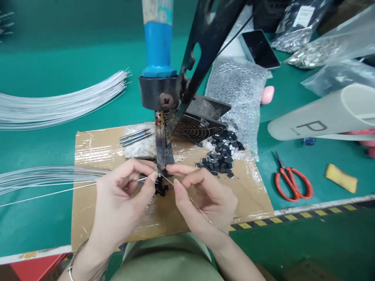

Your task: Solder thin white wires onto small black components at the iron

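Fingertips of left hand [124, 197], nearly closed, pinch thin white wire [73, 189] just below upright blue-handled soldering iron [159, 50]; right hand [211, 195], half-curled, holds slender silvery wire [168, 179], its end at same spot, above brown cardboard sheet [88, 212].

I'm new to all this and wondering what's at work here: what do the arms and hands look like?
They are a person's own. The left hand and right hand are bare, with no gloves. No sleeve shows on either forearm. A thin, metallic-looking bangle circles the left wrist; nothing shows on the right. I see no cables attached or markings.
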The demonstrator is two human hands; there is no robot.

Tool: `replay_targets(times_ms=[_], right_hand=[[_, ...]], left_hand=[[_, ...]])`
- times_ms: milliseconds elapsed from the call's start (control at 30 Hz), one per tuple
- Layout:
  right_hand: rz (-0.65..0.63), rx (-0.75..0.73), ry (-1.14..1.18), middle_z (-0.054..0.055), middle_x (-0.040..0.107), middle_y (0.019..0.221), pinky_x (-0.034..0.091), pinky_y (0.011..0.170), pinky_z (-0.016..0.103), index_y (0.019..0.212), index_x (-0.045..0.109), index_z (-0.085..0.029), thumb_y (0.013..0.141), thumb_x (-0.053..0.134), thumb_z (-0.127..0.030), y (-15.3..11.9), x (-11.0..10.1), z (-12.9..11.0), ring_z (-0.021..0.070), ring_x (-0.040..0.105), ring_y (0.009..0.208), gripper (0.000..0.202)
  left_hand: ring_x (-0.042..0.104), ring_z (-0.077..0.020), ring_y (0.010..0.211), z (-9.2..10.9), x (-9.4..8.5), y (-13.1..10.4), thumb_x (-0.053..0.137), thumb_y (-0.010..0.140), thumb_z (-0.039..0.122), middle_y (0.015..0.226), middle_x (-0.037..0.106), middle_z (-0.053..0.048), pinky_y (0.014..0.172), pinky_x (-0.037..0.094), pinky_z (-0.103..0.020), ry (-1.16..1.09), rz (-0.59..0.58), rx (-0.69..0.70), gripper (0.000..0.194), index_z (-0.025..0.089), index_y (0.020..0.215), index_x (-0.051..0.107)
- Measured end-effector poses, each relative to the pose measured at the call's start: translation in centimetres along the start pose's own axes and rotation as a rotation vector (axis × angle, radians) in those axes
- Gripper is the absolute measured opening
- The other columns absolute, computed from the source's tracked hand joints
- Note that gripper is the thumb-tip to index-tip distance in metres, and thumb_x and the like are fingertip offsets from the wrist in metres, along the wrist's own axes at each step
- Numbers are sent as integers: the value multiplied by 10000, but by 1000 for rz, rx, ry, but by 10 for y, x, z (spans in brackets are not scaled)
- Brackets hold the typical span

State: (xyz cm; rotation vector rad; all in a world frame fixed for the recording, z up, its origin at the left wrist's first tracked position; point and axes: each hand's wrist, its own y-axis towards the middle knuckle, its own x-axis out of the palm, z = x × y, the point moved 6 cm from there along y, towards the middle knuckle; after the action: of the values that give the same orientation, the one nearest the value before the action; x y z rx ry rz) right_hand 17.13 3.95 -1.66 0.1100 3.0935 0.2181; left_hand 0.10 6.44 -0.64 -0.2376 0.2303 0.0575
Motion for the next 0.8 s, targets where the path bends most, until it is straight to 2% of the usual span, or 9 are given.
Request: replay_targets(times_ms=[433,800], right_hand=[[31,0,9,56,815,1189,632,1019,342,892,648,-229,934,698,-31,-4,1,2,194,795,1085,209],[55,-40,-30,92,831,1151,671,951,359,877,657,-225,927,697,-53,-1,1,-2,220,819,1029,184]], left_hand=[[548,-89,613,3,0,0,791,849,169,857,748,-9,546,411,-196,26,5,-2,79,194,784,754],[597,-95,653,5,-1,-3,803,834,153,897,771,-6,561,431,-189,-11,28,-10,83,199,779,761]])
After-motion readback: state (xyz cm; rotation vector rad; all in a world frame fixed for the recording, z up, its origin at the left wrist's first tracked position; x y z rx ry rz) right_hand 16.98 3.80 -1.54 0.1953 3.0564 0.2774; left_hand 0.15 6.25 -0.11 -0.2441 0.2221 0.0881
